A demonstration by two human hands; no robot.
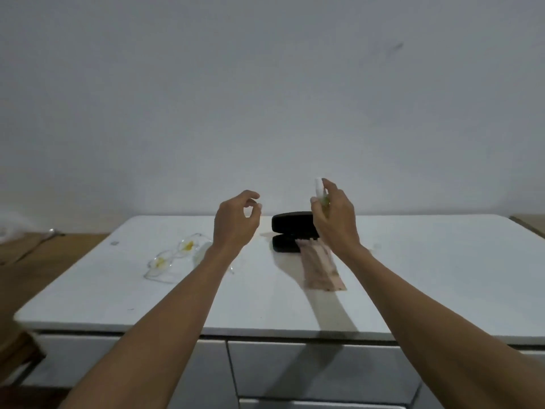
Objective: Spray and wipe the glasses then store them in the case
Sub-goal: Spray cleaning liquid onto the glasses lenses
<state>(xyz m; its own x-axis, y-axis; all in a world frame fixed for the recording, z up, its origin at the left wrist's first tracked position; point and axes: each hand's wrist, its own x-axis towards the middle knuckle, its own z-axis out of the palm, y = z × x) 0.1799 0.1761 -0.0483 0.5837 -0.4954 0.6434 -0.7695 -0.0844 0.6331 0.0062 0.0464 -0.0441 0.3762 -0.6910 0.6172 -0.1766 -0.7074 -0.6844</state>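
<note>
Clear-framed glasses with yellow smears on the lenses lie on the white table, left of my left forearm. A black glasses case stands open at the back middle, with a beige cloth lying from it toward me. My right hand is raised above the case and grips a small spray bottle with a white top, forefinger on the nozzle. My left hand hovers beside it, fingers curled and apart, holding nothing.
The table's front edge runs above grey drawer fronts. A brown wooden surface lies to the left with a small metal object on it. A plain grey wall stands behind the table.
</note>
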